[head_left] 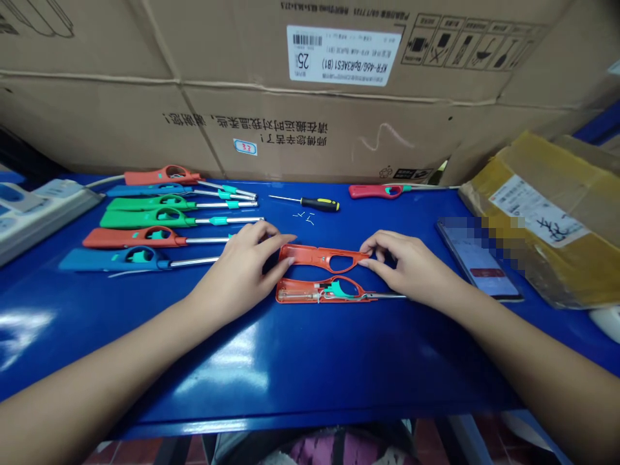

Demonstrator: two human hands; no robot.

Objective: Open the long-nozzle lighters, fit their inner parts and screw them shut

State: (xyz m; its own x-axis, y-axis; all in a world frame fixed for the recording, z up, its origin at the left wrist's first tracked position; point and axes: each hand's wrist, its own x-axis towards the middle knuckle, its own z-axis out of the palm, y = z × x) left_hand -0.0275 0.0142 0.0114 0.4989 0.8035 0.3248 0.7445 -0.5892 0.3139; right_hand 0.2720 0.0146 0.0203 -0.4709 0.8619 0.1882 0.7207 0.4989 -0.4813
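An orange lighter shell half (323, 258) lies on the blue table (300, 361), held at both ends. My left hand (245, 268) pinches its left end with thumb and fingers. My right hand (407, 261) pinches its right end. Just in front lies the other orange half (329, 292), open, with a teal trigger and metal tube showing inside.
Several whole lighters (159, 219) in red, blue and green lie in a row at the left. A black-handled screwdriver (312, 203) and small screws (304, 217) lie behind the hands, a red lighter (387, 190) further right. A phone (477, 265), a taped parcel (547, 213), cardboard boxes (310, 84) behind.
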